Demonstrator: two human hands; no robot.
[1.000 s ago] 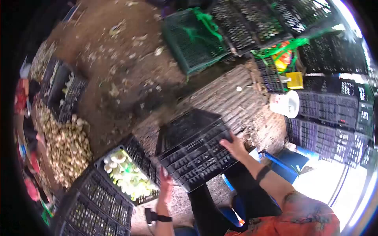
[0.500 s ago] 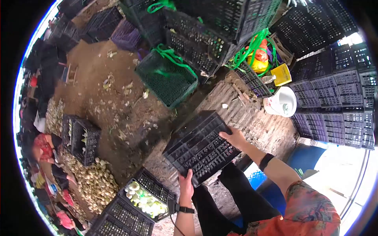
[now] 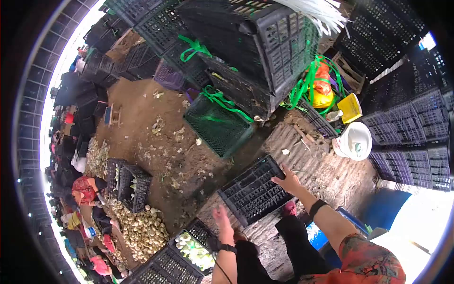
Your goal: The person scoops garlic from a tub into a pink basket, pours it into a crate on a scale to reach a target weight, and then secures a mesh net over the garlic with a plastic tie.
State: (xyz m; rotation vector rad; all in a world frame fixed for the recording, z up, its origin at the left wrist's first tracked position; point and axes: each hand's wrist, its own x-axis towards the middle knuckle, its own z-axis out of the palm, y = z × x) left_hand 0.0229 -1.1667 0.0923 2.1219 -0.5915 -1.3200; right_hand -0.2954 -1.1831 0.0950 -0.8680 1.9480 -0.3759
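A black slatted plastic crate sits low on the ridged ground in front of my feet, tilted in the view. My right hand is at its right edge, thumb and fingers spread, appearing to overlap the rim. My left hand is off the crate's lower left corner, held up with nothing in it, slightly blurred. Below that hand stands another black crate with pale, green-tipped vegetables inside.
A dark green crate with green straps lies ahead, beside tall stacked black crates. To the right are a white bucket and more stacks. A heap of pale bulbs and several people are at left.
The black crate has gone from being held up in both hands to resting lower on the ground. My left hand has let go and moved away; my right hand has spread.
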